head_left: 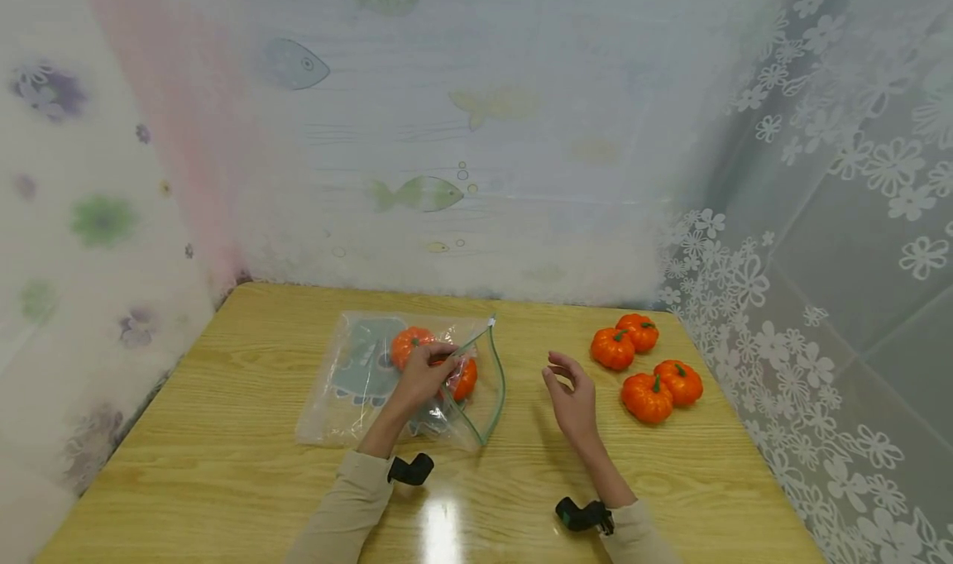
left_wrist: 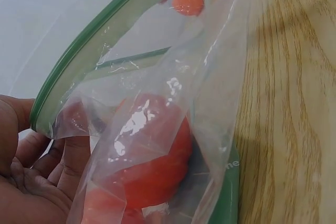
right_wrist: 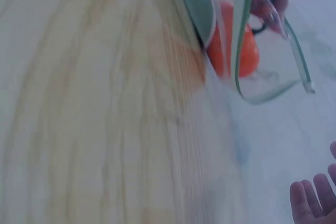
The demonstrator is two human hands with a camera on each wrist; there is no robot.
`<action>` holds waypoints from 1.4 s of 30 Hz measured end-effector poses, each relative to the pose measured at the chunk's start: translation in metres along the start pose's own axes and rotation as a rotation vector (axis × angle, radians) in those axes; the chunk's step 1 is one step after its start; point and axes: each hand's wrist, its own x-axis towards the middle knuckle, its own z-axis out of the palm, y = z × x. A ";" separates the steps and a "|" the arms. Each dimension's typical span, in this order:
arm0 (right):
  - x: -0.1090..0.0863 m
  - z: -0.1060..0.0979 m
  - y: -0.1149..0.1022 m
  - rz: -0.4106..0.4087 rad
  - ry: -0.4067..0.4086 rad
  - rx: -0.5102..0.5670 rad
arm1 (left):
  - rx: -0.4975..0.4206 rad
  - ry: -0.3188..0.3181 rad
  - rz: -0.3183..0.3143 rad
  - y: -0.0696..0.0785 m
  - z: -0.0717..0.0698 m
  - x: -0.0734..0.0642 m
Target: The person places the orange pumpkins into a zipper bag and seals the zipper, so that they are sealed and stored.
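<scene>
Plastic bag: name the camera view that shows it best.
Head: the bag shows from end to end, partly behind the left hand. Left wrist shows its mouth closely, cropped; right wrist, only its mouth end.

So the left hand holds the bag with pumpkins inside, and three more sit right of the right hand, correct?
Not quite: four pumpkins, not three, sit right of the right hand, as the head view shows. The left hand does hold the bag with pumpkins inside.

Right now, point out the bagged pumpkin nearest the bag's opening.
The rightmost bagged pumpkin, just inside the green rim; the other bagged pumpkin lies deeper, farther left.
</scene>
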 end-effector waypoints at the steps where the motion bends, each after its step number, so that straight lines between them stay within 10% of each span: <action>1: 0.001 -0.004 0.001 0.010 0.017 -0.011 | 0.000 -0.001 0.002 0.000 0.000 0.000; 32: 0.001 -0.102 -0.027 -0.181 0.300 -0.248 | -0.111 -0.076 0.016 -0.016 -0.022 0.017; 42: 0.005 -0.139 0.010 -0.058 0.386 -0.427 | -0.062 -0.052 0.019 -0.018 -0.023 0.016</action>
